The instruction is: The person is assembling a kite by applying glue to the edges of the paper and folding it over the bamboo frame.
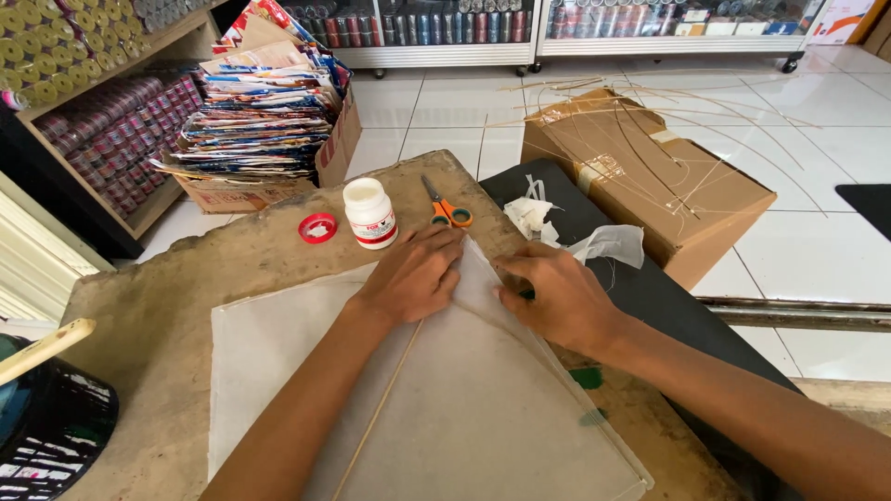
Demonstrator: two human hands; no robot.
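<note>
We see both hands pressed flat on a sheet of thin white paper (464, 408) that lies on a worn brown table (158, 315). The left hand (413, 276) rests palm down near the sheet's top corner, fingers spread and loose, grasping nothing. The right hand (552, 297) lies just beside it on the sheet's right edge, fingers bent and pressing down on the fold there; it pinches nothing that we can make out. A thin wooden stick (376, 417) runs under the paper from the left hand down toward the near edge.

Just beyond the left hand's fingertips lie scissors with orange handles (447, 211), and left of them stands a white glue bottle (369, 212) with its red cap (317, 228) off, lying beside it on the table. Beyond the right hand, scraps of white paper (575, 232) lie on a black board (640, 288).

Farther right sits a cardboard box (650, 186) with thin sticks (650, 102) laid across it on the white tiled floor. At the upper left another box holds a stack of colourful printed sheets (260, 102), next to a wooden shelf (93, 111) filled with spools.
</note>
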